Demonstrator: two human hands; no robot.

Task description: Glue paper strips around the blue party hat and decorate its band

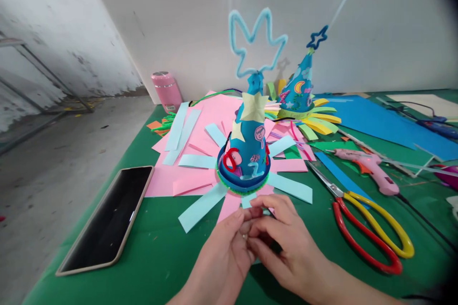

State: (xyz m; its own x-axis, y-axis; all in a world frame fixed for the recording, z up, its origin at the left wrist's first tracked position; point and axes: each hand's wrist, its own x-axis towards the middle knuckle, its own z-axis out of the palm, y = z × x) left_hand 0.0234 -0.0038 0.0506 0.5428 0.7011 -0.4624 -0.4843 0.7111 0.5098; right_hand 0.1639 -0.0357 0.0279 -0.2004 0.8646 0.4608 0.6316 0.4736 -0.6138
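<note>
In front of me on the table, a blue paper cone hat [246, 147] stands upright with pale stars, small stickers and a light-blue fuzzy-wire star on top. Pink and light-blue paper strips [291, 187] fan out from its brim. Just below the brim, my left hand [229, 243] is turned palm up with its fingers curled together. My right hand [282, 233] bends over it, fingertips pinched close against the left fingers. Whatever lies between the two hands is hidden or too small to name.
Scissors [343, 195] and a pink glue gun [368, 164] lie at right. A phone [107, 219] rests at left. Behind stand a pink bottle [167, 91] and another blue cone hat [298, 88]. Blue card [386, 119] covers the back right.
</note>
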